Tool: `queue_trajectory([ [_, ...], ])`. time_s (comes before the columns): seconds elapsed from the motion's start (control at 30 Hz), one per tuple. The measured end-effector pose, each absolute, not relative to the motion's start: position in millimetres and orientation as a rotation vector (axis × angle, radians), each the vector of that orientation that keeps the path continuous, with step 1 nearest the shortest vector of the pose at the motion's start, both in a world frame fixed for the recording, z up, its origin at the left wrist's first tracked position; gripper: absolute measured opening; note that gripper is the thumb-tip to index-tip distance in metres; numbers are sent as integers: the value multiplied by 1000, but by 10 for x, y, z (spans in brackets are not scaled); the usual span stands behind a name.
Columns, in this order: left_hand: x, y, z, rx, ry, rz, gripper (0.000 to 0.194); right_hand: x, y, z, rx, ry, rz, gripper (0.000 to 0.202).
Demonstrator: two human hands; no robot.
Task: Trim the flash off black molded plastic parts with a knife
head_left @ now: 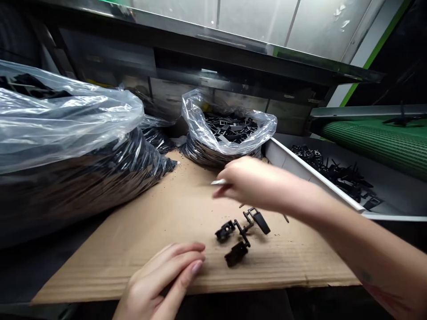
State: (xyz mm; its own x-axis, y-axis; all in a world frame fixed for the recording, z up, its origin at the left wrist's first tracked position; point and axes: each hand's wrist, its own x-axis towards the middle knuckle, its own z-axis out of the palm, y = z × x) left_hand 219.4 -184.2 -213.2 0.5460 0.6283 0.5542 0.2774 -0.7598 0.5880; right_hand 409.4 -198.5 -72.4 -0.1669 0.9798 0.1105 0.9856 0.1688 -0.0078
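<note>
My right hand (245, 182), smeared by motion, is over the cardboard in front of the middle bag. Its fingers are closed on a small pale, flat thing (219, 182) whose tip sticks out to the left; its kind cannot be made out. My left hand (167, 278) rests near the front edge of the cardboard, fingers together and thumb against them, with nothing visible in it. To its right lies a black plastic sprue (245, 233) with several molded parts, among them a clip-like black piece (260, 221) and a dark block (236, 254). Neither hand touches the sprue.
A cardboard sheet (143, 231) covers the work surface. A large clear bag (76, 146) of black parts stands left, and an open bag (230, 129) of black pieces behind. At right are a white tray (316, 178) of black parts and a green conveyor belt (376, 140). A metal shelf edge (213, 38) crosses above.
</note>
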Motion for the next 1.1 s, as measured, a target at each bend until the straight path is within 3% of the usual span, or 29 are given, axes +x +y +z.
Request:
queue_trajectory([
  [0.1, 2330, -1846, -2145, 2534, 791, 1023, 23, 4385, -2312, -744, -2080, -1958, -262, 41],
  [0.17, 2471, -1883, -2170, 2683, 750, 947, 31, 4497, -2547, -902, -2174, -1678, -156, 46],
  [0.27, 2668, -1942, -2239, 2837, 662, 841, 37, 4451, -2715, -1282, -2110, -1598, 134, 39],
  [0.4, 2760, -1954, -2324, 2890, 641, 884, 35, 4191, -2586, -1657, -1989, -1657, 131, 14],
  [0.6, 2748, -1955, -2291, 2859, 684, 865, 29, 3971, -2499, -1630, -1987, -1756, 146, 22],
  [0.77, 2761, -1962, -2292, 2823, 694, 862, 27, 4210, -2446, -1595, -1923, -1670, 428, 16],
  [0.97, 2742, -1937, -2336, 2876, 628, 833, 26, 4843, -2425, -1693, -1916, -1315, 851, 32],
  [1.1, 2805, -1956, -2277, 2880, 670, 840, 26, 5049, -2489, -1598, -1832, -1145, 675, 29],
])
